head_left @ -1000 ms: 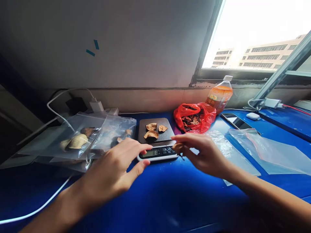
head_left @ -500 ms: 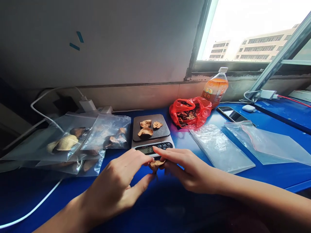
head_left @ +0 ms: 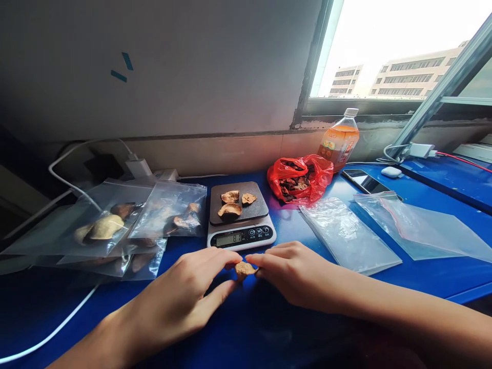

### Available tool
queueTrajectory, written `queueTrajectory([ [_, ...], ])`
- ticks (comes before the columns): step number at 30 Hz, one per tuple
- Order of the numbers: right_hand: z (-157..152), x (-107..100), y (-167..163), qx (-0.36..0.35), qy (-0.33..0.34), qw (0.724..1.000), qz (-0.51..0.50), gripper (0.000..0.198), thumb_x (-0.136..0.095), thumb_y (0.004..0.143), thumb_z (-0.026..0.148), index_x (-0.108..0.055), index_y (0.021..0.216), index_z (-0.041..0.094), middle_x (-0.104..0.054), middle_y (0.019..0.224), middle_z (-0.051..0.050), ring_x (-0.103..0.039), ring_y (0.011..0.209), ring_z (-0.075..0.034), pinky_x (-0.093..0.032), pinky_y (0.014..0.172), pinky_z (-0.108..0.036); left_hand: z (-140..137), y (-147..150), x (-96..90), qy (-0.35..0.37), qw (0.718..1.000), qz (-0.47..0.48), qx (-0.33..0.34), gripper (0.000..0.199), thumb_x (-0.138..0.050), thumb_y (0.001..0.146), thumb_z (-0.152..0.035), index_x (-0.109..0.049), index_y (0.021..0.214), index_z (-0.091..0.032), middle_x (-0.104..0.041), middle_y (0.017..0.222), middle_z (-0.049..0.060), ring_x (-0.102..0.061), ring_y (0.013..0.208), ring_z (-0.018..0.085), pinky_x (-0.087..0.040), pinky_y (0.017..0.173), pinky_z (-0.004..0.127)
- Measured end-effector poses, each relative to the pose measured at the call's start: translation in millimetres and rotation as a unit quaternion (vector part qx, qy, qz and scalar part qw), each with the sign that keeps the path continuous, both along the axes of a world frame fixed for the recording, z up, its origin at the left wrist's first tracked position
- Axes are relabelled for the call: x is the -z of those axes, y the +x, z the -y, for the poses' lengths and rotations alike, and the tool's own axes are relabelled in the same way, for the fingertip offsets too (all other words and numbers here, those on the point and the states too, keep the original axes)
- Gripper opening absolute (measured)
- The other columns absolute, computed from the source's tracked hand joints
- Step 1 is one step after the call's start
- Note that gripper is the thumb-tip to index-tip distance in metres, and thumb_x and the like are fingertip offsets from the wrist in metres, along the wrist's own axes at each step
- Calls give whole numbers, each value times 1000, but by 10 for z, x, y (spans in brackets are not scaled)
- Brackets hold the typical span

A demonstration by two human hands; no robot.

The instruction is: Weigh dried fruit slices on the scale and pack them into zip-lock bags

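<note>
My left hand [head_left: 192, 287] and my right hand [head_left: 298, 271] pinch a curled, dried brown slice [head_left: 244, 269] between them, one at each side. They are just in front of a small digital kitchen scale [head_left: 215, 240], above the blue table. On the scale's dark platform lie three similar dried slices [head_left: 230, 210]. The display seems to read about 81, with the decimal point hard to make out. Behind and right of the scale, a red plastic bag [head_left: 274, 179] stands open, full of darker dried pieces [head_left: 295, 183].
At left lie clear zip bags [head_left: 184, 197] holding dried slices, with a white cable [head_left: 63, 320] beside them. To the right are a stack of clear bags [head_left: 349, 236], another zip bag [head_left: 430, 230], a phone [head_left: 371, 183] and an orange drink bottle [head_left: 340, 141].
Both hands have drawn slightly down and back from the scale with the dried slice, uncovering its display. The slices on the platform have stayed put.
</note>
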State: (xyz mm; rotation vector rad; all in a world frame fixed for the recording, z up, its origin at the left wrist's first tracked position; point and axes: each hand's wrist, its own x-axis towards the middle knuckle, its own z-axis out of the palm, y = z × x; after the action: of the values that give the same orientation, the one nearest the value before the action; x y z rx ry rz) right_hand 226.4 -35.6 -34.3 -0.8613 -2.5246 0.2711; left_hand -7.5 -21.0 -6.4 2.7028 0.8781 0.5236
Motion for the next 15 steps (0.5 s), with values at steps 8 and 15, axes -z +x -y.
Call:
queueTrajectory([
  [8, 30, 26, -4, 48, 118, 991, 43, 23, -42, 94, 12, -64, 90, 14, -61, 61, 0, -49, 50, -11, -24, 50, -28, -1, -15, -66, 17, 1000, 13, -2, 26, -56, 89, -15, -65, 111, -27, -74, 103, -6, -72, 91, 10, -54, 81, 15],
  [15, 8, -47, -44, 90, -7, 995, 35, 35, -48, 98, 23, -65, 69, 16, -64, 60, -2, -57, 53, -11, -34, 52, -23, 29, -26, -73, 55, 998, 12, -9, 23, -56, 91, -18, -65, 109, -28, -74, 98, -5, -71, 87, 11, -54, 79, 16],
])
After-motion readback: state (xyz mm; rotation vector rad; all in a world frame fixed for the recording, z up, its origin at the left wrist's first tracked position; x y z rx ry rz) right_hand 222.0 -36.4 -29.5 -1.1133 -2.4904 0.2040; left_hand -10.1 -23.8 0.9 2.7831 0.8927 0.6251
